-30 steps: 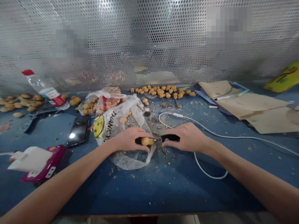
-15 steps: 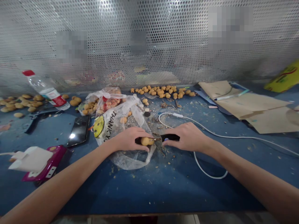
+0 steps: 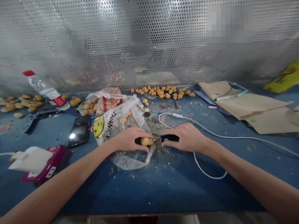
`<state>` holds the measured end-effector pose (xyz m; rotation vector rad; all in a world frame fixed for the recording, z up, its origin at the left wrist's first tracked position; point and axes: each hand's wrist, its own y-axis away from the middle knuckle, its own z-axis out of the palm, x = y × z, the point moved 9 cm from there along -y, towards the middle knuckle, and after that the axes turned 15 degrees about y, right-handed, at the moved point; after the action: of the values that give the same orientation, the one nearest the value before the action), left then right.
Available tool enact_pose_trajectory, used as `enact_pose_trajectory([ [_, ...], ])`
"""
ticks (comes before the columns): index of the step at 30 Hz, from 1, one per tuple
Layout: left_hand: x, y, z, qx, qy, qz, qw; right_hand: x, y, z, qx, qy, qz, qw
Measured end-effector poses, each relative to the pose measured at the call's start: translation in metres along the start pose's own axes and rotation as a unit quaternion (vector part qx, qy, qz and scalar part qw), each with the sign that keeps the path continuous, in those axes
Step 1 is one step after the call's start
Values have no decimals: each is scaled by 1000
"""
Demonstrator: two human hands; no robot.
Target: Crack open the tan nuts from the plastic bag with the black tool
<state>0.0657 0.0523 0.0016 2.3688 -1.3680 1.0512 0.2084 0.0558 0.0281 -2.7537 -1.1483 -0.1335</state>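
Left hand (image 3: 128, 140) closes around a tan bead (image 3: 146, 141); right hand (image 3: 184, 137) grips a black handle (image 3: 169, 138).

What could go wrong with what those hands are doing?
The black-handled tool in the right hand has its metal tip right by the tan nut held in the left hand, so it might slip and poke those fingers. The white cable near the right hand could also snag.

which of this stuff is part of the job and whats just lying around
Part of the job:
left hand holding a tan nut
right hand on a black-handled tool
loose nuts further back

Lying about:
phone
water bottle
charger
white cable
brown paper
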Motion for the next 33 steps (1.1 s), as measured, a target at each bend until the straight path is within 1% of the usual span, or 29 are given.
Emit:
enact_pose_trajectory([
  [5, 3, 0, -2, 11, 7, 2, 1000, 2, -1, 2, 1, 2, 10, 1000],
  [10, 2, 4, -13, 68, 53, -11, 996, 0, 0, -2, 16, -9, 9, 1000],
  [12, 0, 6, -15, 78, 38, -16, 996, 1, 0, -6, 28, -20, 11, 999],
  [14, 1, 5, -11, 67, -16, -11, 998, 1, 1, -7, 35, -31, 12, 999],
  [16, 3, 4, -5, 40, -74, -5, 996, 2, 1, -8, 37, -38, 14, 998],
  [18, 5, 2, 1, 11, -99, -4, 995, 3, 2, -7, 36, -40, 16, 998],
  [22, 6, 1, 4, -12, -105, -15, 994, -1, 1, -5, 30, -39, 8, 999],
  [27, 6, 1, 5, -19, -107, -15, 994, -7, 0, -6, 31, -43, -2, 999],
  [33, 6, 0, 6, -22, -110, -18, 994, -7, 2, -7, 36, -36, -2, 999],
])
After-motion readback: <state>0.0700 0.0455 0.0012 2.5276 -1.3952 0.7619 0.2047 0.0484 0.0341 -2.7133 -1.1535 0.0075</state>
